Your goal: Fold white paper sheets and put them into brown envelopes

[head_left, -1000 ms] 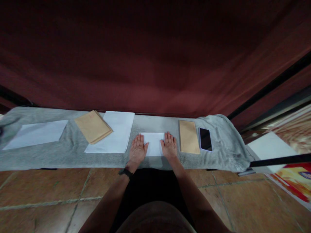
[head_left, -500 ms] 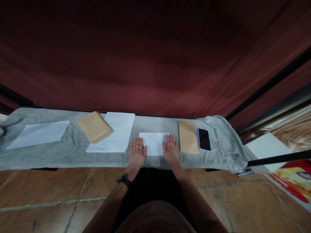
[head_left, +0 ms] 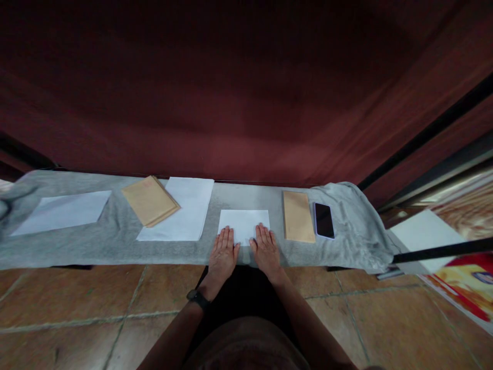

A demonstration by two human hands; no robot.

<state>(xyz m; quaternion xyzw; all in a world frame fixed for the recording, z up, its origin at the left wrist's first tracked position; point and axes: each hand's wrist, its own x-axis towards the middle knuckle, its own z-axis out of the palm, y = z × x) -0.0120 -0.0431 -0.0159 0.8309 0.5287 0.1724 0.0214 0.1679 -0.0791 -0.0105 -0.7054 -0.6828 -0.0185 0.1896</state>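
A small white sheet of paper (head_left: 244,221), perhaps folded, lies flat on the grey cloth in front of me. My left hand (head_left: 223,255) rests palm down over its near left corner, fingers straight. Over the near right corner lies my right hand (head_left: 266,252), flat as well, with the thumb out to the side. Both thumbs point inward along the near edge. To the right of the paper is a brown envelope (head_left: 299,217), apparently with another beneath it.
Brown envelopes (head_left: 150,201) overlap a stack of white paper (head_left: 188,216) on the left. Farther left is another white sheet (head_left: 63,212). A phone (head_left: 324,221) lies at the right. The grey cloth (head_left: 123,246) covers a narrow surface before a dark red curtain (head_left: 231,128).
Both hands have shifted toward me and inward, from the paper's side edges to its near corners. The sheet itself has hardly moved.
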